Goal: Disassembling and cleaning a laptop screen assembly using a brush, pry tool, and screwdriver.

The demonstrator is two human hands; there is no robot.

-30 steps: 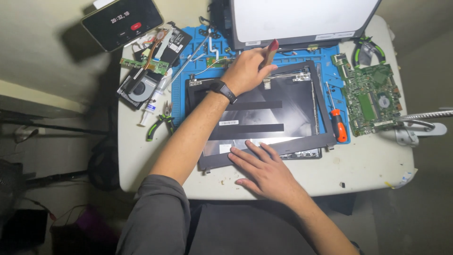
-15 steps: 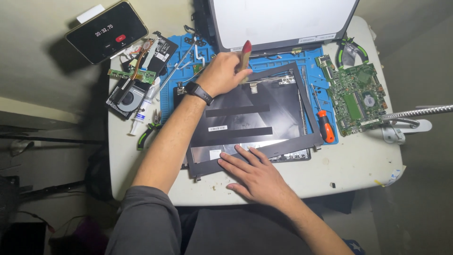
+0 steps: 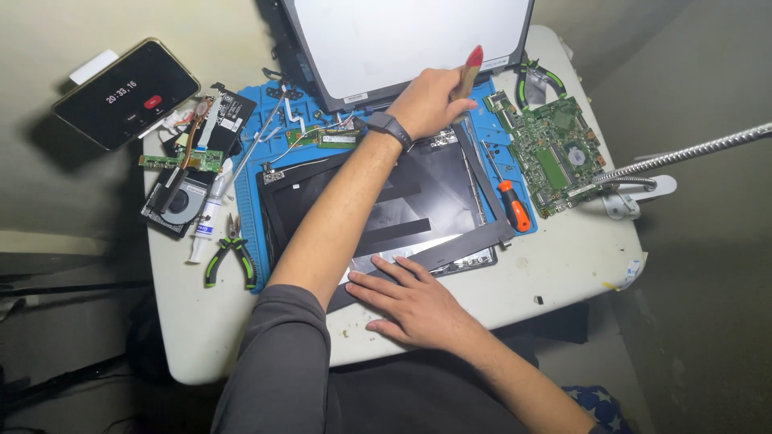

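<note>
Head view: left hand [image 3: 426, 100] grips red-tipped pry tool [image 3: 468, 71] at far edge of black laptop lid panel [image 3: 386, 209] on blue mat [image 3: 249, 233]. Right hand [image 3: 414, 305] lies flat, fingers spread, pinning loose bezel strip [image 3: 450, 251] at near edge. Looks like bezel separation; needs steady levering.
</note>
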